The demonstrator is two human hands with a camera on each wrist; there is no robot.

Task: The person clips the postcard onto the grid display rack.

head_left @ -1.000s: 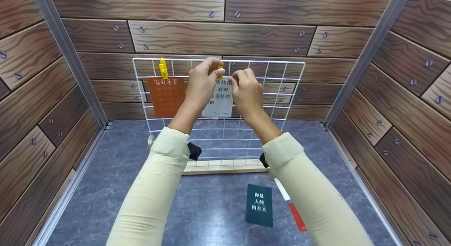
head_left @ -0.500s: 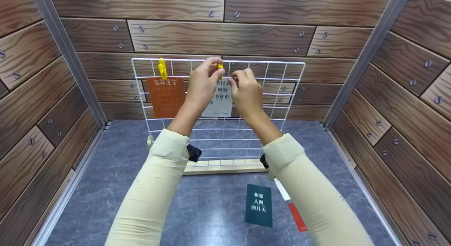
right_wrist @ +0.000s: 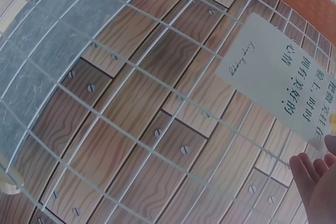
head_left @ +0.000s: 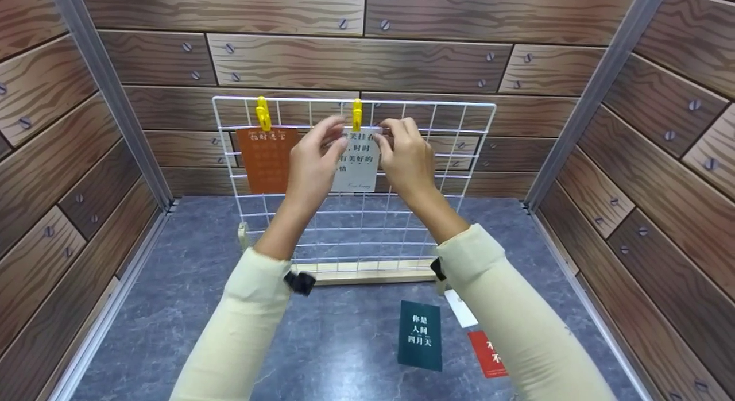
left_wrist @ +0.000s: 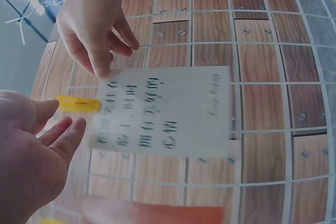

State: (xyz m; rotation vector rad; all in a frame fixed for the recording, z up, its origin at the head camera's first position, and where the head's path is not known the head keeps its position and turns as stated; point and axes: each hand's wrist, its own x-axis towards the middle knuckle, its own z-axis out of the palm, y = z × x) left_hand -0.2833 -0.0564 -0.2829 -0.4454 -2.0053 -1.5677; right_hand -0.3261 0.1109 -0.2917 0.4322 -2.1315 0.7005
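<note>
A white card point(head_left: 357, 171) with black characters hangs from a wire grid point(head_left: 402, 211), a yellow clip point(head_left: 357, 115) at its top edge. In the head view my left hand point(head_left: 314, 154) is just left of the clip, its thumb and fingers parted and holding nothing. In the left wrist view, a gap shows between those fingers and the yellow clip point(left_wrist: 79, 103). At the card's upper right corner is my right hand point(head_left: 409, 154), thumb tip right at the edge, fingers loosely bent and apart from the thumb. An orange card point(head_left: 267, 159) hangs to the left under another yellow clip point(head_left: 263, 114).
On the grey marbled surface point(head_left: 339, 338) lie a dark green card point(head_left: 420, 335), a white card point(head_left: 460, 309) and a red card point(head_left: 487, 353), the red one partly under the right sleeve. A wooden base point(head_left: 373, 274) supports the grid. Wood-patterned panels point(head_left: 367, 62) enclose the space.
My left hand has let go of the yellow clip and moved down and left, leaving the clip on the white card. My right hand has shifted slightly down and its fingers have loosened.
</note>
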